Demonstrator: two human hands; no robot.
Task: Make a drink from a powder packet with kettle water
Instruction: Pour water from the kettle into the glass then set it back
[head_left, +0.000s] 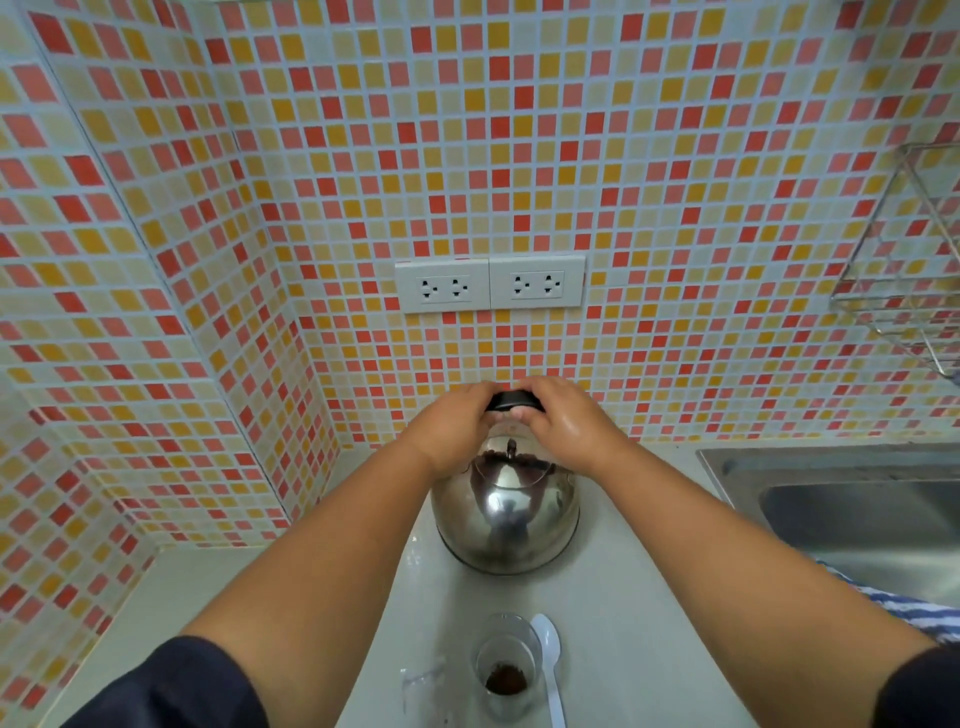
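A shiny steel kettle (506, 512) stands on the pale counter (623, 613) near the tiled wall. Both hands grip its black handle (511, 399) at the top: my left hand (457, 423) from the left, my right hand (563, 421) from the right. Close to me a clear glass (506, 662) stands upright with dark brown powder (505, 679) in its bottom. A white plastic spoon (549, 660) lies right of the glass. An emptied clear packet (423, 686) lies left of it.
A steel sink (857, 514) is set into the counter at the right, with a blue striped cloth (904, 608) at its near edge. Two double wall sockets (488, 285) sit above the kettle. A wire rack (904, 270) hangs at the upper right.
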